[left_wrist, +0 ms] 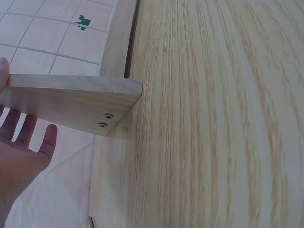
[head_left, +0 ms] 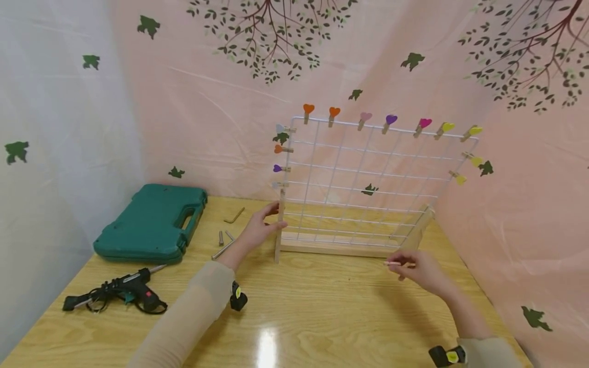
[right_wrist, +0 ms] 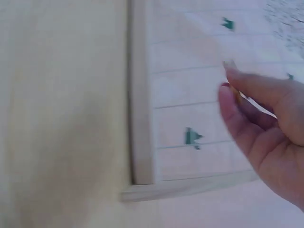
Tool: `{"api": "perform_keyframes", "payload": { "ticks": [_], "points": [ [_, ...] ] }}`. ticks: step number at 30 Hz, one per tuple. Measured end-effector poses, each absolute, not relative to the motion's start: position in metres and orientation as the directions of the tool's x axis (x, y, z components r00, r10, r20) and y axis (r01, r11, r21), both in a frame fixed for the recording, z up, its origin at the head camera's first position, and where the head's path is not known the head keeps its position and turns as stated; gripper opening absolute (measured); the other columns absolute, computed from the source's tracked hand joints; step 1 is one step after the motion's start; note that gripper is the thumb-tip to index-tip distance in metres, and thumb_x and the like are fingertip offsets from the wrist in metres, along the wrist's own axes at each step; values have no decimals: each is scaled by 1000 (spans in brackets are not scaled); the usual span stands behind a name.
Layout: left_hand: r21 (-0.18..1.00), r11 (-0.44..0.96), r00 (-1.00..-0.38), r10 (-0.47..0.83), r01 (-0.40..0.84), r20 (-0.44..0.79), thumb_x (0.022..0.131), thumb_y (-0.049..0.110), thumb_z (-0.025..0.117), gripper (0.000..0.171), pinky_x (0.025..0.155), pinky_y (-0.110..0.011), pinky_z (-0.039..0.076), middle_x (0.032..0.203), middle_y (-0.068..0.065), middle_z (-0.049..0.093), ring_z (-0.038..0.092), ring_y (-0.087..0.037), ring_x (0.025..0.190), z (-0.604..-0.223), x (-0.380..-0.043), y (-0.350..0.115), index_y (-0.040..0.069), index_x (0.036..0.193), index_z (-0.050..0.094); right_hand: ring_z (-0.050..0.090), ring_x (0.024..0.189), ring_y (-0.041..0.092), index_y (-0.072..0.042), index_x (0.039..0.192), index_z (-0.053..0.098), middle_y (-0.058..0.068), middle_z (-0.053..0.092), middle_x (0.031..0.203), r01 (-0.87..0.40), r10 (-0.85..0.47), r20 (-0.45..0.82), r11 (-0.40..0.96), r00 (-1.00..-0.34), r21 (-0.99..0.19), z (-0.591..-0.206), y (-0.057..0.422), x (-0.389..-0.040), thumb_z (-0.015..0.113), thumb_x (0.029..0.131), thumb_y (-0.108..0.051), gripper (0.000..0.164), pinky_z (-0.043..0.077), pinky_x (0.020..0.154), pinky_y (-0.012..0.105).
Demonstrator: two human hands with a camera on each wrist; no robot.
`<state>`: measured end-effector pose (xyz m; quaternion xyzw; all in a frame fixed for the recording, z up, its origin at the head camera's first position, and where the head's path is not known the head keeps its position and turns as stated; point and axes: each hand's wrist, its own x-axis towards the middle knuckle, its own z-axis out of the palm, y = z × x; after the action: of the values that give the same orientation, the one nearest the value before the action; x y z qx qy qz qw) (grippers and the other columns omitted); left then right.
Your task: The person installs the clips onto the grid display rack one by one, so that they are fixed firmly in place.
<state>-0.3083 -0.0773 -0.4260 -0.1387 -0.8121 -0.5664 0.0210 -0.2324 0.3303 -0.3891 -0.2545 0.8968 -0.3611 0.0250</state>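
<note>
A white wire grid rack [head_left: 354, 174] stands in a wooden base, with heart-topped clothespins [head_left: 391, 120] clipped along its top and both sides. My left hand [head_left: 262, 227] holds the rack's left wooden side panel [head_left: 278, 230], thumb in front and fingers behind. Two screw heads [left_wrist: 105, 119] show low on that panel in the left wrist view. In front of the rack's right end, my right hand [head_left: 416, 268] pinches a small wooden clothespin [head_left: 393, 263] between thumb and fingers. The right wrist view shows that clothespin [right_wrist: 236, 94] mostly covered by the fingertips.
A green plastic case [head_left: 149, 222] lies at the back left, with a black glue gun [head_left: 133, 289] and its coiled cord in front. Several bolts [head_left: 222, 250] and a hex key [head_left: 234, 215] lie left of the rack. A printed pink curtain [head_left: 216, 128] hangs behind the table.
</note>
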Motion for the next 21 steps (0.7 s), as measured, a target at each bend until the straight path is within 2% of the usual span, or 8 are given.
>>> {"api": "perform_keyframes", "payload": {
  "ticks": [2,5,9,11,14,18,21],
  "points": [
    [912,321,-959,202,255,197,77,43,64,72,93,-43,40,132,-5,44,38,-21,123,-425,-308,-77,21,138,33,61,65,8,-4,102,63,13,63,91,-449,-404,233,602,-885,-661,-378,333,-233,60,84,-13,20,51,56,25],
    [910,320,-958,201,263,206,78,40,64,70,93,-43,40,132,-5,44,38,-21,123,-424,-309,-77,21,138,33,63,67,6,-3,105,62,4,65,92,-435,-292,323,604,-900,-668,-364,338,-234,61,83,-11,23,51,60,20],
    [910,319,-958,195,264,210,81,32,65,66,92,-43,40,132,-5,44,38,-21,123,-424,-309,-77,20,138,33,64,69,9,2,102,60,-4,65,84,-416,-189,376,542,-907,-730,-348,340,-233,61,84,-11,22,52,63,21],
    [909,321,-958,193,264,210,81,30,65,65,92,-44,40,132,-6,45,38,-22,123,-423,-309,-77,19,138,33,64,69,9,5,100,60,-3,66,82,-413,-147,395,499,-907,-762,-343,342,-232,61,83,-8,22,52,63,23],
    [908,320,-957,195,271,217,81,31,65,66,92,-44,40,132,-6,45,39,-23,123,-423,-308,-77,18,138,33,63,71,3,3,102,61,-8,66,82,-369,-45,400,491,-915,-789,-336,343,-231,64,82,-13,26,51,64,17],
    [908,315,-954,200,277,222,80,34,65,68,93,-44,39,132,-7,45,39,-23,123,-423,-307,-77,18,138,33,63,78,0,4,112,58,-12,68,86,-353,56,395,343,-917,-870,-329,346,-230,65,80,-9,35,47,70,9],
    [912,306,-955,204,273,217,79,36,65,69,94,-44,39,132,-6,45,39,-23,123,-423,-307,-77,19,137,33,65,81,6,11,113,55,-3,70,87,-392,118,407,129,-906,-911,-326,348,-231,64,79,0,37,48,73,14]
  ]
}}
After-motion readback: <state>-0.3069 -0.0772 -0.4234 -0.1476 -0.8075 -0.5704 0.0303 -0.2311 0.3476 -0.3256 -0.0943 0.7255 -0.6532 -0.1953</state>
